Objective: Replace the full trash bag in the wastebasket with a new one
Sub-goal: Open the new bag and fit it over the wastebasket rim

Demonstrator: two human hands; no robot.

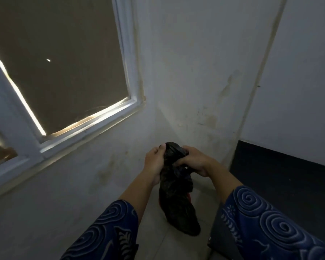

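Observation:
A black trash bag (pixel 176 199) hangs in front of me over the floor, bunched at its top and bulging at the bottom. My left hand (pixel 155 162) grips the gathered neck from the left. My right hand (pixel 193 160) is closed on the same neck from the right, fingers wrapped over the crumpled plastic. A bit of red (pixel 189 197) shows behind the bag; the bag hides what it belongs to. No wastebasket is clearly visible.
A white-framed window (pixel 86 124) fills the left wall. White walls meet in a corner (pixel 158 109) just beyond my hands. A dark object (pixel 221 239) sits on the tiled floor at lower right, below a black baseboard (pixel 281 166).

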